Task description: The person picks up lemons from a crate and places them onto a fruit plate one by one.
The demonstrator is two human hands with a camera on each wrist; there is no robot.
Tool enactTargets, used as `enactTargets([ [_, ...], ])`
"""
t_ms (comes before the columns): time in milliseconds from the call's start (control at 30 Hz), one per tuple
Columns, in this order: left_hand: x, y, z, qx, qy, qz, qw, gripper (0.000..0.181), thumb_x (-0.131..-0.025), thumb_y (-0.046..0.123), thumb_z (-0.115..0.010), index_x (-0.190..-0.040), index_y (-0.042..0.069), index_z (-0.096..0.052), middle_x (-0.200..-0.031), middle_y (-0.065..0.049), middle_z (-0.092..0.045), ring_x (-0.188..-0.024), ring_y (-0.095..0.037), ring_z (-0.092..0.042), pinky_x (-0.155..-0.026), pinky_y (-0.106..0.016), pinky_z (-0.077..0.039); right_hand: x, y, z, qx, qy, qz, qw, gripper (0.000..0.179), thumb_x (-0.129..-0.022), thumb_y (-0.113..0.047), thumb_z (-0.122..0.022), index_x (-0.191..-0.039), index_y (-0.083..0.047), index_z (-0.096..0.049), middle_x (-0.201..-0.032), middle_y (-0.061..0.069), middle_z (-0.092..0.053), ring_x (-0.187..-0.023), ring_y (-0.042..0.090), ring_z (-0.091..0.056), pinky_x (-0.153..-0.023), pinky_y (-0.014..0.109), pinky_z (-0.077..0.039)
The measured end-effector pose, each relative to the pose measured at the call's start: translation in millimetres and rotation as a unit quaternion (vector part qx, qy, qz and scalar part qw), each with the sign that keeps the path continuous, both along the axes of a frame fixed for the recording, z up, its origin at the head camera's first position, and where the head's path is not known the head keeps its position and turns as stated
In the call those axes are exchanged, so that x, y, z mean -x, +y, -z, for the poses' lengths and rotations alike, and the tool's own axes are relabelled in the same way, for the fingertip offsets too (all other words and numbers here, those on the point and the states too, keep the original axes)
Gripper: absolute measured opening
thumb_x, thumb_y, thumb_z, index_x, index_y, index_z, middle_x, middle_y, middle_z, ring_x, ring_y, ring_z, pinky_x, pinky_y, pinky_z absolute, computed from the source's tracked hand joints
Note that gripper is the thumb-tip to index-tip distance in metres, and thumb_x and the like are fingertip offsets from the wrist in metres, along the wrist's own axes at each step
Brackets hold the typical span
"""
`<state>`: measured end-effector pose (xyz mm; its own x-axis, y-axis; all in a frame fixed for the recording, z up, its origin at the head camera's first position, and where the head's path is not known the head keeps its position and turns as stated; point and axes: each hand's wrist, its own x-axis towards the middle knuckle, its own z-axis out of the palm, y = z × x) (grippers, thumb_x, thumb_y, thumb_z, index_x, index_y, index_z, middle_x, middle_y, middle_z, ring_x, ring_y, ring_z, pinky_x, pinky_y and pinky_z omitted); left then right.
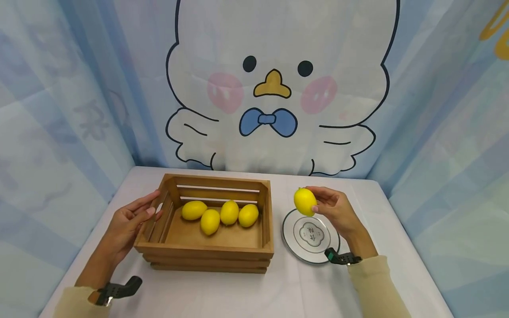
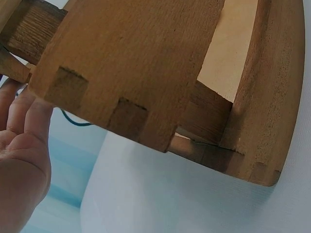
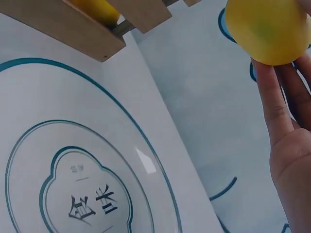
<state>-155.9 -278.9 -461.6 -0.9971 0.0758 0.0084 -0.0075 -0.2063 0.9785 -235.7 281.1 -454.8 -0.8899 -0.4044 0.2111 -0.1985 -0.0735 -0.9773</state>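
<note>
The right hand (image 1: 338, 211) is clamped on a lemon (image 1: 305, 202), which we see pinched between thumb and fingertips, raised above the far edge of a white plate (image 1: 308, 254) and to the right of a wooden crate (image 1: 207, 260). The lemon looks bright, even yellow and plumply oval, with a small nub at its upper end; from the right wrist we make out a faint greenish patch on its smooth, softly shaded skin. Our left hand (image 1: 129, 223) grips the crate's left end with thumb and fingers. Inside the slatted crate we count four more lemons (image 1: 210, 221) of the same yellow, in a loose, uneven row, three near the back and one slightly forward. The plate, dark-rimmed with a lobed emblem and lettering at its centre, rests on the white table (image 1: 294, 287).
</note>
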Motion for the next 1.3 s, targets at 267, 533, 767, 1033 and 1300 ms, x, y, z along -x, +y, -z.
enactTargets([
  [267, 0.4, -0.2, 0.2, 0.004, -0.001, -0.002, 1.0, 0.053, -0.107, 0.005, -0.062, -0.158, 0.006, -0.049, -0.142, 0.021, -0.063, -0.124, 0.007, -0.063, -0.101, -0.023, -0.061, 0.5, 15, 20.8, -0.017, -0.017, 0.045, 0.9987, 0.049, -0.097, 0.01, -0.067, -0.145, 0.012, -0.055, -0.137, -0.001, -0.072, -0.124, 0.013, -0.069, -0.11, 0.022, -0.056],
  [533, 0.4, 0.8, -0.8, 0.009, 0.003, -0.002, 1.0, 0.054, -0.107, 0.005, -0.062, -0.159, 0.005, -0.048, -0.143, 0.021, -0.062, -0.124, 0.01, -0.061, -0.101, -0.023, -0.06, 0.3, 27, 35.2, -0.049, -0.039, 0.081, 0.9947, 0.054, -0.095, 0.006, -0.073, -0.145, 0.014, -0.054, -0.133, -0.006, -0.073, -0.122, 0.008, -0.07, -0.107, 0.019, -0.057],
  [767, 1.0, 1.1, -0.9, 0.01, 0.0, 0.0, 1.0, 0.054, -0.107, 0.007, -0.063, -0.159, 0.007, -0.049, -0.145, 0.019, -0.061, -0.124, 0.01, -0.06, -0.102, -0.023, -0.06, 3.6, 32, 44.8, -0.089, -0.061, 0.104, 0.9888, 0.058, -0.092, 0.003, -0.079, -0.143, 0.014, -0.055, -0.128, -0.01, -0.073, -0.118, 0.006, -0.07, -0.105, 0.017, -0.058],
  [1033, 1.1, 0.7, 1.5, 0.008, 0.004, 0.002, 1.0, 0.055, -0.107, 0.008, -0.064, -0.159, 0.006, -0.048, -0.144, 0.02, -0.062, -0.124, 0.01, -0.061, -0.102, -0.023, -0.06, 7.6, 34, 54.6, -0.154, -0.078, 0.118, 0.9779, 0.062, -0.089, -0.004, -0.084, -0.145, 0.006, -0.059, -0.148, 0.021, -0.063, -0.116, 0.001, -0.069, -0.103, 0.015, -0.058],
  [1300, 1.2, 0.5, 1.7, 0.008, 0.008, 0.004, 0.9999, 0.054, -0.107, 0.008, -0.063, -0.159, 0.006, -0.048, -0.144, 0.021, -0.062, -0.125, 0.01, -0.061, -0.102, -0.023, -0.06, 10.2, 33, 57.8, -0.188, -0.071, 0.118, 0.9723, 0.06, -0.089, 0.001, -0.083, -0.145, 0.003, -0.061, -0.15, 0.027, -0.059, -0.128, 0.02, -0.068, -0.103, 0.015, -0.057],
])
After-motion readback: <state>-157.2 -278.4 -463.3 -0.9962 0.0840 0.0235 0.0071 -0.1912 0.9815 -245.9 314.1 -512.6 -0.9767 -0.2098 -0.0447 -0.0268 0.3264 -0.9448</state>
